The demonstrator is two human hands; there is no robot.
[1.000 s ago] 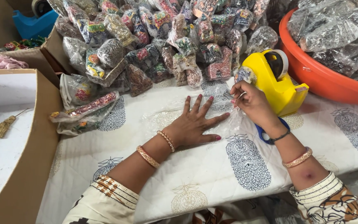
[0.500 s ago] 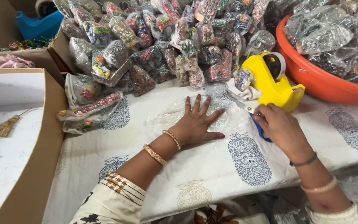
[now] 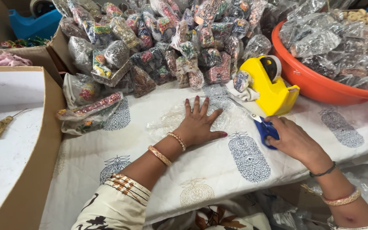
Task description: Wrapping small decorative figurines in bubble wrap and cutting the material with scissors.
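With the left hand (image 3: pixel 199 123) flat on the clear plastic sheet (image 3: pixel 171 119) beside the yellow tape dispenser (image 3: pixel 271 87), the right hand's (image 3: pixel 294 140) grip closing on blue-handled scissors (image 3: pixel 260 125) may nick those spread fingers.

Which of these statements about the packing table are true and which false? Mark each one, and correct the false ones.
1. The left hand lies flat with spread fingers on a clear plastic bag. True.
2. The right hand grips a red pen. False: it is on blue-handled scissors.
3. The tape dispenser by the scissors is yellow. True.
4. The orange tub stands empty. False: it holds clear filled packets.
5. The cardboard box sits at the right edge. False: it is at the left.
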